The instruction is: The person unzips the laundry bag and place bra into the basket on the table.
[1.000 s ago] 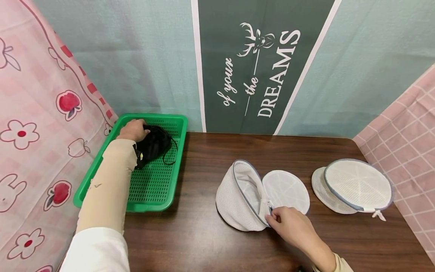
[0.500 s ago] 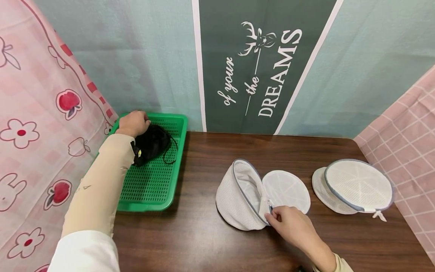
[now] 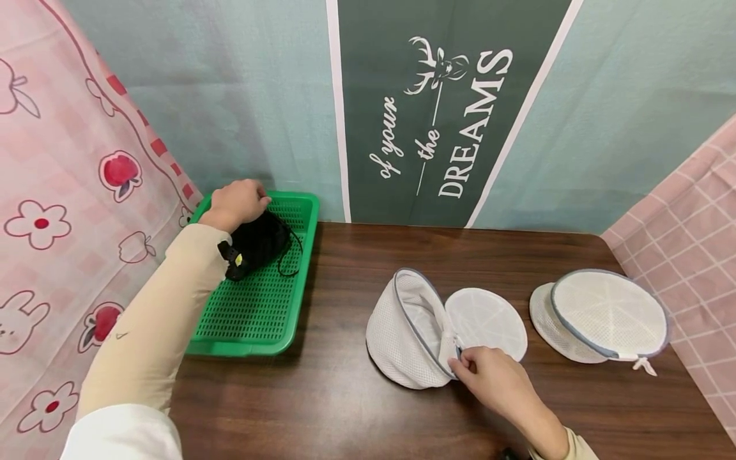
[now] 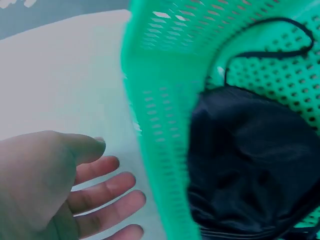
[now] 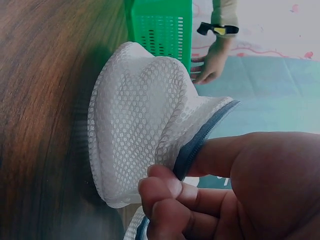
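My left hand (image 3: 236, 203) hovers over the far end of the green plastic basket (image 3: 247, 322). In the left wrist view its fingers (image 4: 112, 187) are loosely spread, with nothing between them. Below it in the basket lies a bunched piece of black, slightly shiny cloth (image 3: 261, 246) with a thin looped cord. My right hand (image 3: 500, 377) pinches the blue zippered rim of a white mesh laundry bag (image 3: 397, 338) between thumb and fingers. That bag leans with its mouth gaping, and its round lid (image 3: 489, 322) is folded back flat on the right.
A second white mesh laundry bag (image 3: 609, 313), its lid lying over its top, stands at the right. Everything rests on a dark wooden table (image 3: 345, 409). Behind hangs a printed cloth (image 3: 391, 204), with a pink patterned curtain (image 3: 63, 275) at the left.
My left hand has risen from the black cloth toward the basket's far edge and shifted a little right. The cloth stays in the basket. My right hand keeps its hold on the rim.
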Demonstrator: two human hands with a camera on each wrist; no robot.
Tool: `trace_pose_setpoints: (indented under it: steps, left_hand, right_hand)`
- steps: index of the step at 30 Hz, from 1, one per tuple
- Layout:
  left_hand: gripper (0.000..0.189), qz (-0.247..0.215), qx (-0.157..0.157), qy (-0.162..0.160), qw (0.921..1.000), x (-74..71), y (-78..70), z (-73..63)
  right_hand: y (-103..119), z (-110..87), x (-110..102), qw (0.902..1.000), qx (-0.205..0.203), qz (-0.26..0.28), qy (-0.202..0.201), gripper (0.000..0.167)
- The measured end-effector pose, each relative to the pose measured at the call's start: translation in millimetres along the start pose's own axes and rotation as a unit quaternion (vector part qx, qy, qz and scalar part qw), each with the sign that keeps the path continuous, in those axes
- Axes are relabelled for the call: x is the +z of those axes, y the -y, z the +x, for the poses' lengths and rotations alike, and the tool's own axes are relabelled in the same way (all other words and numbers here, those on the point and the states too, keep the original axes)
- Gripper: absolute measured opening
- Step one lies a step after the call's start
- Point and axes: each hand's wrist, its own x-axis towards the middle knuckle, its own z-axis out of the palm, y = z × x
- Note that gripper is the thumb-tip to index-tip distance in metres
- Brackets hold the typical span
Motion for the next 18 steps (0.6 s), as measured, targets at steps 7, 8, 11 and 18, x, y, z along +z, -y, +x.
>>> trace_pose_setpoints:
  steps: [7,8,11,18]
  left_hand:
    - [0.027,0.051,0.021,-0.049,0.9973,-12.0,-27.8,-22.9]
    - [0.025,0.054,0.026,-0.055,0.9967,-13.0,-31.6,-26.8]
    - [0.023,0.051,0.044,-0.062,0.9958,-15.4,-43.4,-38.8]
    - [0.027,0.033,0.085,-0.056,0.9943,-12.8,-70.3,-65.3]
  right_hand:
    - [-2.0,-0.2,-0.1,1.0000,0.000,0.004,-0.002,0.045]
    - [-2.1,-0.3,-0.1,1.0000,0.000,0.004,-0.001,0.045]
    - [-2.2,-0.6,-0.2,1.0000,0.000,0.007,0.000,0.045]
    - [-2.8,-0.4,0.1,1.0000,-0.001,0.007,-0.002,0.046]
